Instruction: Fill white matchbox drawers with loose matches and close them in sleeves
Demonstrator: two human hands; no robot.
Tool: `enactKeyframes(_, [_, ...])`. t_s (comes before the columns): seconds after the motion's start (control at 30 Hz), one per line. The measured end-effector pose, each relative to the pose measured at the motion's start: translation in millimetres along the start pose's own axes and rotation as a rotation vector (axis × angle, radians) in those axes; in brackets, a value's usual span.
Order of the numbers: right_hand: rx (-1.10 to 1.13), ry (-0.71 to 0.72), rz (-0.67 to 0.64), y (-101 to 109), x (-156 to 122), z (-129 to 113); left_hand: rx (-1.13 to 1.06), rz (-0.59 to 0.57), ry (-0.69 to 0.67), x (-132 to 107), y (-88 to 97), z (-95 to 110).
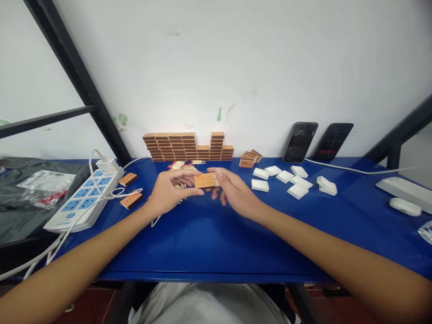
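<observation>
An orange matchbox (pixel 204 180) with red print is held over the blue table between both hands. My left hand (pixel 170 191) closes around its left end, fingers behind and thumb below. My right hand (pixel 236 191) grips the other end, thumb on top where match sticks show in the partly open box. Behind my left hand lies a pile of loose red-tipped matches (pixel 178 166), partly hidden by the hand. Several brown matchboxes (pixel 172 146) are stacked in rows against the wall. White inner trays (pixel 259 185) lie scattered to the right.
Several loose matchboxes (pixel 248 161) lean together beside the stack, and two more orange boxes (pixel 131 199) lie near the white power strip (pixel 86 198). Two phones (pixel 299 141) lean on the wall. A white earbud case (pixel 405 206) sits far right; a dark plastic bag (pixel 20 202) lies left.
</observation>
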State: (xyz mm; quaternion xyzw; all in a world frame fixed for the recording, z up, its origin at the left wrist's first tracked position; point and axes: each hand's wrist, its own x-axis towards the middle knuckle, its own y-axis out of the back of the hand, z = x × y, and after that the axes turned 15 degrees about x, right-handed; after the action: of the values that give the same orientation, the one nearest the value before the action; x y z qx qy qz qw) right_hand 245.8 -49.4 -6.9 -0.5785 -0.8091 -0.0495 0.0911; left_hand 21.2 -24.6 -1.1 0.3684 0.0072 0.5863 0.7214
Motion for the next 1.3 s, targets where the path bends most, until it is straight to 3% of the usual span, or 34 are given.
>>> enactKeyframes(0.13, [0.076,-0.090,-0.048,-13,-13,0,0.057,0.014,-0.039,-6,-4.3,8])
enactKeyframes(0.27, [0.076,-0.133,-0.132,-13,-15,-6,0.074,0.037,-0.054,-7,-3.8,12])
enactKeyframes(0.33, [-0.032,-0.038,-0.122,-7,-11,-9,0.067,0.049,-0.027,-5,-2.1,10])
enactKeyframes(0.5, [-0.519,0.422,-0.119,12,8,-10,0.070,0.050,0.034,1,3.3,-1])
enactKeyframes(0.6, [-0.689,0.512,-0.186,17,21,-10,0.085,0.046,0.034,2,5.3,-6])
enactKeyframes(0.73, [-0.821,0.486,-0.208,20,47,-12,0.149,0.084,0.055,5,9.7,-10])
enactKeyframes(0.9, [-1.162,0.393,-0.005,26,101,-16,0.361,0.257,0.109,13,24.9,-18])
enactKeyframes(1.07, [-1.485,0.404,-0.002,19,142,-19,0.730,0.156,0.022,20,53.3,-24])
enactKeyframes(1.13, [-1.534,0.374,0.011,14,150,-18,0.884,0.135,-0.013,22,66.2,-23])
enactKeyframes(1.3, [-1.565,0.356,0.051,11,162,-11,1.081,0.089,0.047,24,90.3,-15])
